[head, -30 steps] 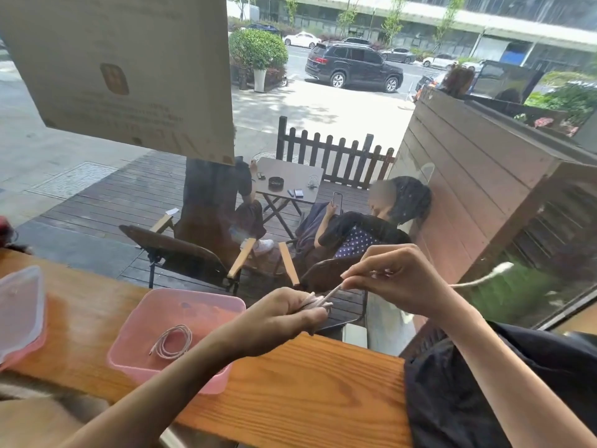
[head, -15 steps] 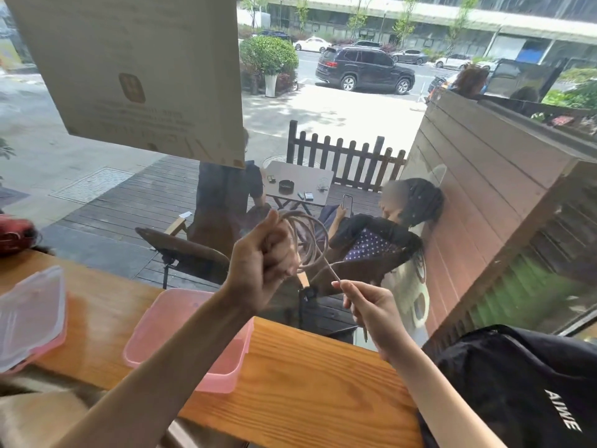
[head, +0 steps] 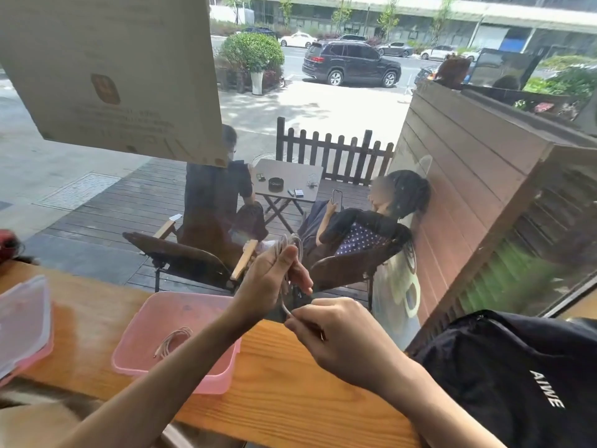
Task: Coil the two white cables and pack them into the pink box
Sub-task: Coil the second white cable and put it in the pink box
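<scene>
To finish this coil neatly, the left hand [head: 274,279] should keep its grip clamped on the gathered loops of the second white cable [head: 292,250] while the right hand [head: 336,334], pinching the loose tail, feeds it round without slack. A thin pale coil held above the worktop [head: 290,383], it hangs at two o'clock from the pink box [head: 223,376], where the first coiled cable [head: 172,341] lies

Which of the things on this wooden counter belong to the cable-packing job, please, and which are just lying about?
Part of the job:
- white cable being coiled, gripped by left hand, its end pinched by right hand
- coiled white cable already inside
- open pink plastic box
- clear lid with pink rim

Lying about:
- black bag
- red object at the left edge
</scene>
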